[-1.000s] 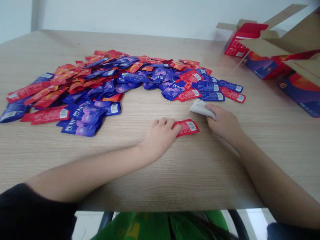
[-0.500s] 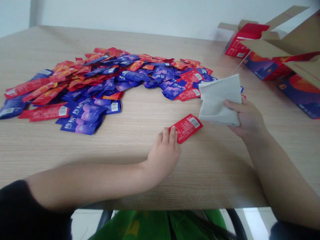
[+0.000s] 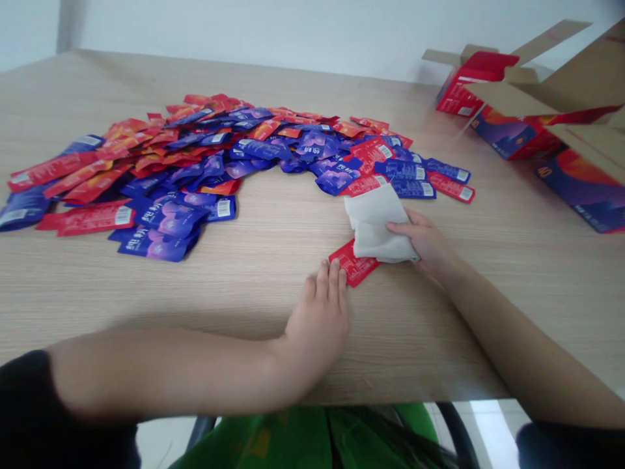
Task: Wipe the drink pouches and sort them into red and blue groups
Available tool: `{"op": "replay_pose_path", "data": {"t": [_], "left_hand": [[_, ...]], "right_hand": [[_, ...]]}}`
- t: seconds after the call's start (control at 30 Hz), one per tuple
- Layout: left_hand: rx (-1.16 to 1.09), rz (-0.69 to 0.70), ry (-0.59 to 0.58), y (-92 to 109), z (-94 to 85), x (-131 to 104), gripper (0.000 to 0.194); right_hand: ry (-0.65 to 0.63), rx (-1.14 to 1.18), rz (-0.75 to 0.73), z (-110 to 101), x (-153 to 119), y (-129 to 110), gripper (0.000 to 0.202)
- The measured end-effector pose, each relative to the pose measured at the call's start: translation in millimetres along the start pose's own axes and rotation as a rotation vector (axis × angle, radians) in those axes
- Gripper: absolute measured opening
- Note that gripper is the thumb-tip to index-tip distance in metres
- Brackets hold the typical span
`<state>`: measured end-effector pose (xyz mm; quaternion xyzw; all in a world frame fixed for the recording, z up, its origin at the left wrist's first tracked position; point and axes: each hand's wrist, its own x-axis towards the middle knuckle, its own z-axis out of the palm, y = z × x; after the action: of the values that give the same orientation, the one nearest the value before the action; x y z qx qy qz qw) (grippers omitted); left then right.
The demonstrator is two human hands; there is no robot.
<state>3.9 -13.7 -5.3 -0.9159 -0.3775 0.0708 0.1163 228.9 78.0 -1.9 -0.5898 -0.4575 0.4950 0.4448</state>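
"Where was the red packet [image 3: 350, 266]?"

"Just right of the frame's centre, flat and glossy, its right part hidden by a folded white cloth [image 3: 378, 225]."

"What held that?"

"The right hand [image 3: 430, 246], thumb above; the cloth looked soft, matte and roughly square. Apart from it, the left hand [image 3: 319, 329] touched the packet's left end with straight, close-set fingertips."

"And beyond?"

"A curved heap of shiny, crinkled red and blue pouches [image 3: 261, 150] spread from the left edge past upper centre on the wood-grained table [image 3: 273, 260]. Open cardboard boxes [image 3: 510, 137], brown inside, stood upper right."
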Motion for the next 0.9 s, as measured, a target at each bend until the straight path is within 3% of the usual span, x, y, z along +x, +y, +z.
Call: {"op": "replay_pose_path", "data": {"t": [0.1, 0.17, 0.2, 0.23, 0.33, 0.4, 0.6, 0.77, 0.9], "left_hand": [[-0.041, 0.01, -0.023, -1, -1.8, 3, 0.056], [-0.059, 0.003, -0.022, -2, -3.4, 6, 0.063], [-0.066, -0.001, -0.021, -2, -4.1, 7, 0.066], [-0.071, -0.005, -0.019, -2, -4.8, 7, 0.067], [-0.077, -0.024, -0.004, -1, -6.3, 7, 0.064], [-0.061, -0.038, 0.008, 0, -6.2, 5, 0.06], [0.027, -0.016, 0.025, 1, -3.3, 4, 0.049], [0.029, 0.013, 0.019, 3, -2.9, 3, 0.041], [0.058, -0.049, 0.034, 5, -2.2, 1, 0.049]], "right_hand": [[0.186, -0.198, -0.306, -10, -10, -15, 0.041], [0.359, -0.488, -0.49, -7, -23, -21, 0.042], [0.377, -0.656, -0.548, -2, -30, -21, 0.044], [0.326, -0.821, -0.586, 7, -38, -18, 0.047], [0.01, -1.207, -0.659, 40, -57, -1, 0.05], [-0.069, -1.355, -0.676, 55, -60, 8, 0.047], [0.092, -1.452, -0.556, 48, -54, 8, 0.049], [-0.066, -1.395, -0.677, 56, -66, 13, 0.048], [0.052, -1.387, -0.567, 52, -61, 18, 0.051]]}}
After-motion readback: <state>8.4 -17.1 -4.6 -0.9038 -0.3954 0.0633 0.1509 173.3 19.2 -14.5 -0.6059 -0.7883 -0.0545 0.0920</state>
